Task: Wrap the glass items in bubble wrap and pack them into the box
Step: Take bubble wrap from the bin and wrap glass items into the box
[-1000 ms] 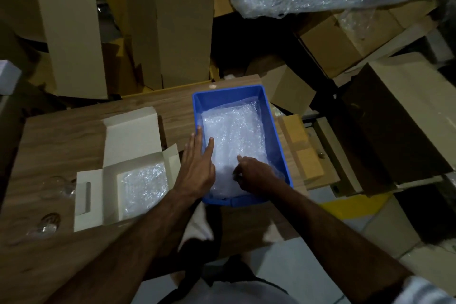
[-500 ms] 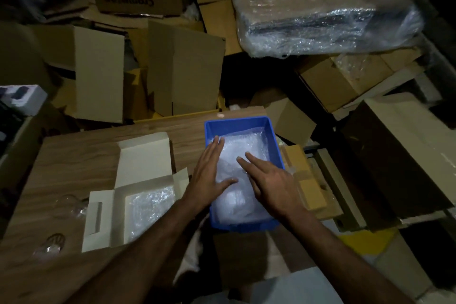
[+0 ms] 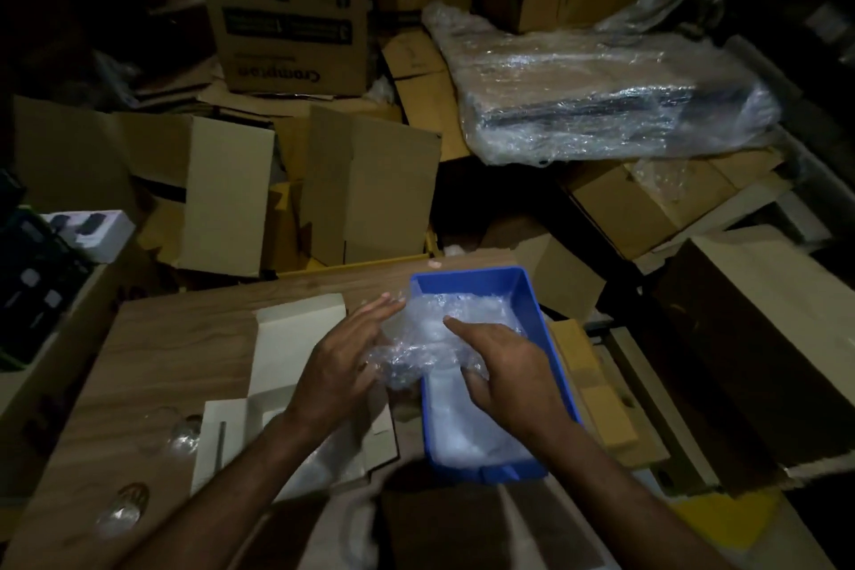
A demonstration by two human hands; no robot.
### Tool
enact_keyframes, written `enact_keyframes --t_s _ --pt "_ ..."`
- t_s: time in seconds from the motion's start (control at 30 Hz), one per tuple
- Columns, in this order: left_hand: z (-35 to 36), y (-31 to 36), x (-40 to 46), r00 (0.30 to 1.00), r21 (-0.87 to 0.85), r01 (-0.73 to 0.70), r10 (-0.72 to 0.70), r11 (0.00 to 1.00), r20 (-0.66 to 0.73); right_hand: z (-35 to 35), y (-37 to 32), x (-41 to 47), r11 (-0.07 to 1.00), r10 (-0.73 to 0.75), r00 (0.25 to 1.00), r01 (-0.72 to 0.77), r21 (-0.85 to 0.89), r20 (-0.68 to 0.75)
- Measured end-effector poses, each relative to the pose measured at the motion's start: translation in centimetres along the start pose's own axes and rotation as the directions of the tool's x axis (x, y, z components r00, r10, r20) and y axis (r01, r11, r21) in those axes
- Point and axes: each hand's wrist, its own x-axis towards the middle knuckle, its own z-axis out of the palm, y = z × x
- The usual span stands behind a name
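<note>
We see both hands at mid-frame holding a crumpled sheet of bubble wrap (image 3: 416, 349) over the left rim of the blue bin (image 3: 550, 338); the left hand (image 3: 344, 366) lies against the sheet's left side with fingers nearly straight, its grip spread apart, while the right hand (image 3: 509, 368) curls its lower fingers under the sheet's right side with the forefinger stretched across the top, so we read that grip as clamped on the wrap; more bubble wrap lines the bin's floor. The bin sits at the right edge of the wooden worktop (image 3: 185, 352), its near corner close to the front edge; just left of it, partly under the left forearm, lies the open white box (image 3: 296, 338), flaps spread flat. Two clear glass items (image 3: 122, 511) rest on the worktop in the lower left, well apart from the bin, with bare wood between them and the worktop's far edge. Cardboard crowds every side beyond the worktop; a brown carton (image 3: 287, 14) at upper centre carries the word "Crompton", printed upside down; a film-wrapped bundle (image 3: 601, 106) lies at upper right.
</note>
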Motion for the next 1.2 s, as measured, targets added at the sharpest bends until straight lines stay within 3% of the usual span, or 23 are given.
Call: enact_keyframes --t_s 0.07,0.17,0.27,0.33,0.37,0.43,0.47,0.53,0.63,0.73,0.8,0.87,0.97,1.03,1.13,1.2 --pt "-1.8 -0.2 -1.0 0.999 -0.03 0.029 -0.029 0.999 -0.024 -0.5 -1.2 1.3 0.997 -0.034 0.999 0.035 0.073 -0.012" --pt "-4.5 0.0 -2.5 0.984 -0.16 0.175 -0.18 0.972 -0.017 -1.2 -2.9 3.7 0.941 -0.02 0.997 -0.005 0.338 0.07" --pt "-6.5 0.3 -2.9 0.909 -0.401 0.338 -0.405 0.852 -0.094 -0.8 -5.4 6.2 0.787 0.134 0.978 -0.203 0.582 0.159" --pt "-7.3 0.6 -2.7 0.811 -0.584 0.416 -0.575 0.697 -0.107 0.0 -7.3 7.4 0.534 0.32 0.916 -0.385 0.753 0.241" --pt "-7.6 0.5 -2.7 0.757 -0.637 0.446 -0.644 0.629 -0.106 0.4 -8.2 7.8 0.333 0.382 0.857 -0.476 0.814 0.345" --pt "-7.8 0.0 -2.9 0.657 -0.647 0.516 -0.744 0.561 -0.121 1.7 -9.5 7.9 -0.083 0.341 0.725 -0.612 0.787 0.599" --pt "-7.8 -0.6 -3.2 0.615 -0.64 0.553 -0.78 0.533 -0.118 2.4 -9.9 7.5 -0.16 0.293 0.685 -0.653 0.74 0.667" --pt "-7.8 -1.6 -3.8 0.52 -0.65 0.615 -0.849 0.446 -0.091 3.8 -10.4 6.5 -0.064 0.264 0.657 -0.718 0.693 0.706" --pt "-8.5 -2.9 -4.8 0.419 -0.632 0.71 -0.908 0.312 0.023 6.0 -10.9 5.5 0.051 0.409 0.645 -0.722 0.69 0.645" --pt "-10.0 -4.2 -6.7 0.404 -0.591 0.788 -0.868 0.171 0.288 7.7 -10.9 5.5 0.075 0.476 0.673 -0.672 0.737 0.566" --pt "-10.9 -5.1 -8.1 0.443 -0.664 0.738 -0.827 0.117 0.347 8.3 -10.3 5.6 0.094 0.494 0.689 -0.649 0.755 0.531" --pt "-11.2 -5.2 -9.0 0.482 -0.701 0.7 -0.815 0.138 0.321 8.4 -9.5 5.4 0.138 0.44 0.721 -0.643 0.754 0.535" --pt "-10.9 -5.3 -9.5 0.503 -0.739 0.641 -0.84 0.205 0.204 8.1 -9.0 4.6 0.281 0.224 0.787 -0.617 0.735 0.575" --pt "-10.8 -5.7 -9.6 0.517 -0.743 0.629 -0.837 0.229 0.179 8.3 -9.0 4.5 0.368 0.151 0.791 -0.601 0.709 0.593" --pt "-11.5 -6.3 -10.0 0.537 -0.707 0.663 -0.814 0.245 0.221 9.4 -9.3 4.5 0.524 0.168 0.814 -0.552 0.649 0.556" --pt "-12.4 -6.3 -10.5 0.579 -0.656 0.699 -0.764 0.284 0.286 9.6 -9.4 4.8 0.492 0.23 0.799 -0.588 0.642 0.556"
